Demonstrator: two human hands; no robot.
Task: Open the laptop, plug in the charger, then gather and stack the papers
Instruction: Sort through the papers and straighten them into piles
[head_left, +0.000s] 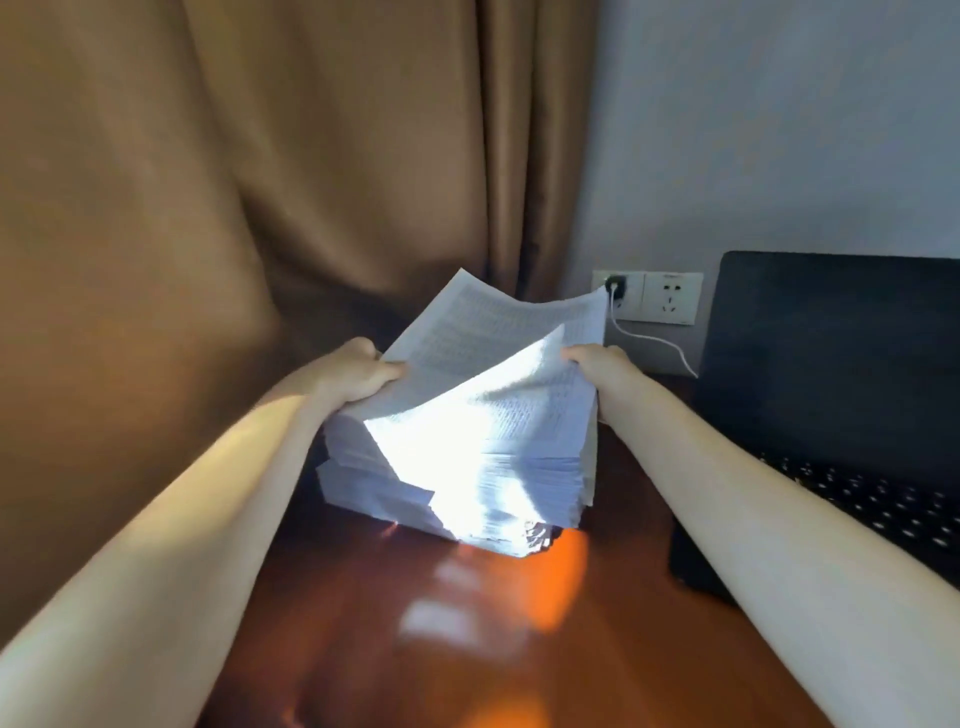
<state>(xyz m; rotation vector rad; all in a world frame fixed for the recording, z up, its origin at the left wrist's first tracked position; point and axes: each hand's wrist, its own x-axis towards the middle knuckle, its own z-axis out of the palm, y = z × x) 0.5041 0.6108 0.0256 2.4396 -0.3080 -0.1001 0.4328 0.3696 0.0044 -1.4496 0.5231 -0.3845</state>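
Observation:
A thick stack of printed white papers (467, 467) stands on the reddish wooden table (467, 649). My left hand (358, 371) grips the left edge of the top sheets, thumb on top. On the right edge, my right hand (597, 364) pinches the top sheets, which curl upward at the far side. A black laptop (831, 364) stands open to the right, screen dark, keyboard showing. A dark charger plug (617, 286) sits in the wall socket, and its white cable (654, 340) runs toward the laptop.
A brown curtain (234, 208) hangs close behind and to the left of the stack. A white double wall socket plate (670, 299) sits on the pale wall. Sunlight glares on the near side of the stack and on the tabletop.

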